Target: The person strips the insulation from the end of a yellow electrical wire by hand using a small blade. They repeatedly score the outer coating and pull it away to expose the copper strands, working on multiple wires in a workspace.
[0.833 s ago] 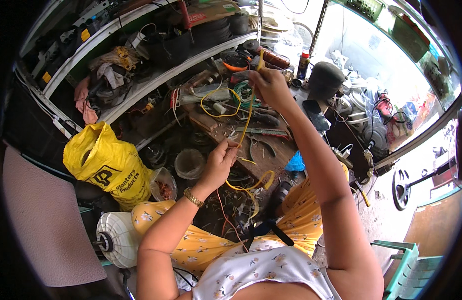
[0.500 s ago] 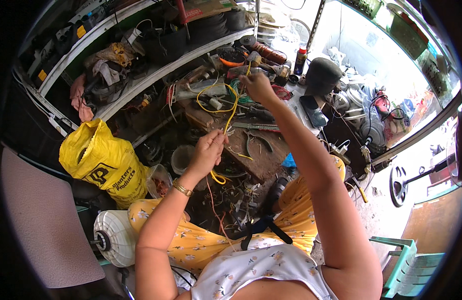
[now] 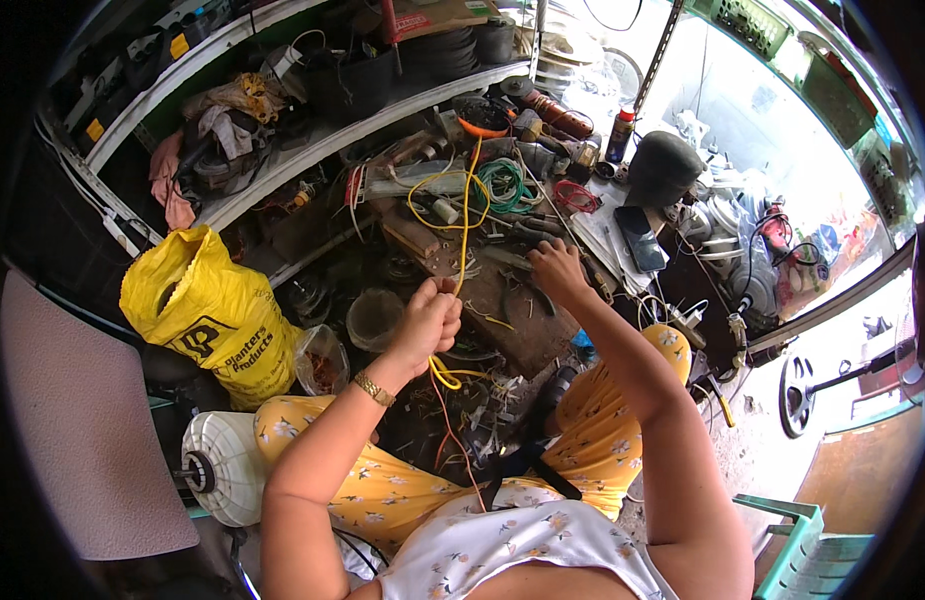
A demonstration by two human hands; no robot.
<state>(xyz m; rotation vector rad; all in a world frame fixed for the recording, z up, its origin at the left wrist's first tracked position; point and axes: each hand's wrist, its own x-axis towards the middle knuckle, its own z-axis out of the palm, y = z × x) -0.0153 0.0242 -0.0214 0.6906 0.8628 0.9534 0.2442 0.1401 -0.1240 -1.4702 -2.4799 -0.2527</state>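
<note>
Left hand: the left hand (image 3: pixel 425 322) is closed in a fist around one yellow wire (image 3: pixel 464 222).
Yellow wire: it runs up from the fist across the cluttered workbench (image 3: pixel 522 330) and loops below the fist.
Right hand: the right hand (image 3: pixel 556 270) rests on the bench among tools, right of the wire and apart from it; its grasp cannot be told.
Count: one yellow sack (image 3: pixel 210 310), one green wire coil (image 3: pixel 504 185), one black phone (image 3: pixel 639 237).
</note>
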